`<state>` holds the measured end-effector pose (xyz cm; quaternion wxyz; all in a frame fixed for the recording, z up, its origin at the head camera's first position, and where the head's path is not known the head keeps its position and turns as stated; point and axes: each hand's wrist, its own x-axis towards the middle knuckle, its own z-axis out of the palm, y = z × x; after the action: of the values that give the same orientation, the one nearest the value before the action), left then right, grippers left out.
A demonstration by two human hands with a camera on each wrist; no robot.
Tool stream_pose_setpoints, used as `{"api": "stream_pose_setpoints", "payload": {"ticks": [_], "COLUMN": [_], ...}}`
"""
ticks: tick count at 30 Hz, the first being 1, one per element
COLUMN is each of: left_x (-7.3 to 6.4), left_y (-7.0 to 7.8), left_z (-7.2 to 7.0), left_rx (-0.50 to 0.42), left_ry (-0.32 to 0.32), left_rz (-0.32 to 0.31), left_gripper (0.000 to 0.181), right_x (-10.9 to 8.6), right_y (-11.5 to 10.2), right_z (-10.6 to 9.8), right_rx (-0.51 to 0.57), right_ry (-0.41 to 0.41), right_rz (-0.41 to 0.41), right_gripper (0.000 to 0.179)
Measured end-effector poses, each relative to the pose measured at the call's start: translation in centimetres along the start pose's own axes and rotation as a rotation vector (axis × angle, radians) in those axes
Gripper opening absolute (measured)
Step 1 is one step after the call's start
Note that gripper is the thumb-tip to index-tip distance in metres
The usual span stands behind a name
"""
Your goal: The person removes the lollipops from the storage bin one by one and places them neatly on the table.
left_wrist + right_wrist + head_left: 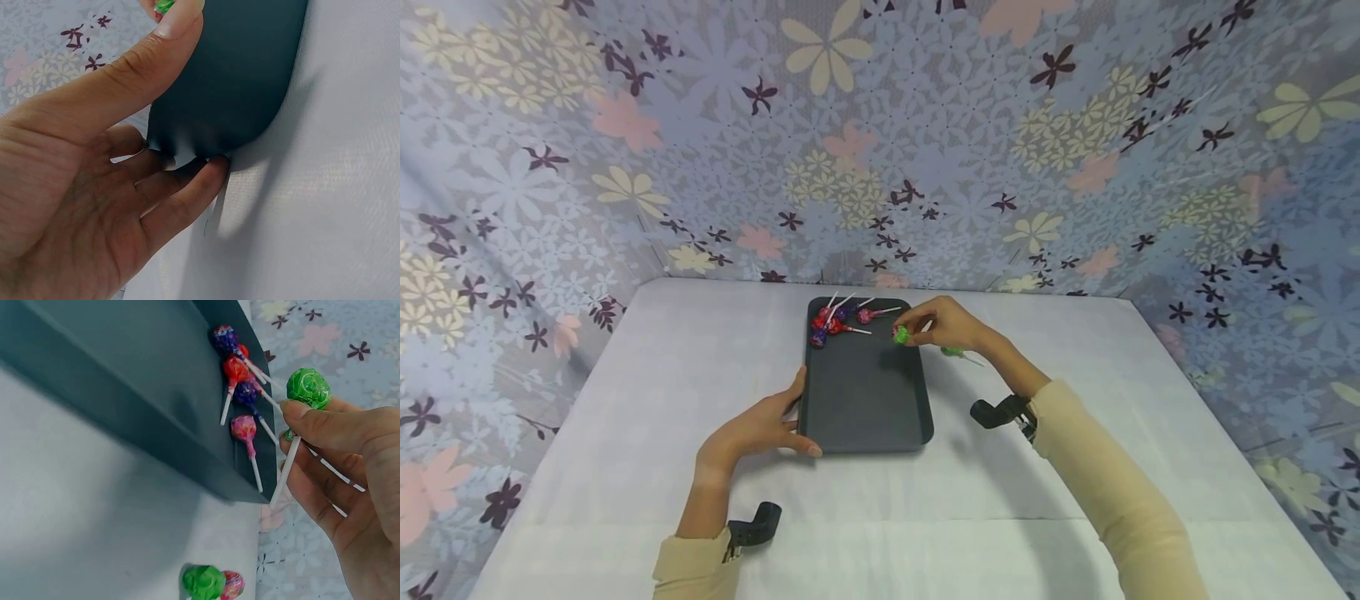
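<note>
My right hand pinches a green-wrapped lollipop just below its head, above the tray's far right corner. Its white stick points down in the right wrist view. At the near left corner of the dark grey tray, my left hand grips the rim, with its fingers against the edge. Several lollipops lie in the tray's far end: red, dark purple and pink ones.
Right of the tray, on the white-covered table, lie another green lollipop and a pink one beside it. A flower-patterned cloth hangs behind and at both sides.
</note>
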<state>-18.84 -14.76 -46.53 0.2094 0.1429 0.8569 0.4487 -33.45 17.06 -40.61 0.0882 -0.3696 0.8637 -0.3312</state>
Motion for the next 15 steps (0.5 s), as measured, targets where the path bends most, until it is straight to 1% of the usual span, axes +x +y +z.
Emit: {"api": "stream_pose_setpoints", "payload": {"ticks": [5, 8, 15], "left_x": [0.0, -0.1, -0.1], "left_y": [0.0, 0.1, 0.2], "left_z": [0.0, 0.0, 0.0], "left_rx": [0.014, 0.018, 0.011], "left_ry": [0.000, 0.001, 0.006], "left_rz": [-0.001, 0.000, 0.001], "left_gripper": [0.130, 0.130, 0.130], "right_x": [-0.9, -1.5, -2.8], "right_y": [0.8, 1.2, 2.3], "right_z": [-0.1, -0.1, -0.1], "right_rx": [0.028, 0.024, 0.017], "right_ry": [0.016, 0.037, 0.066], "right_rz": [0.004, 0.012, 0.066], "right_gripper": [0.032, 0.031, 0.030]}}
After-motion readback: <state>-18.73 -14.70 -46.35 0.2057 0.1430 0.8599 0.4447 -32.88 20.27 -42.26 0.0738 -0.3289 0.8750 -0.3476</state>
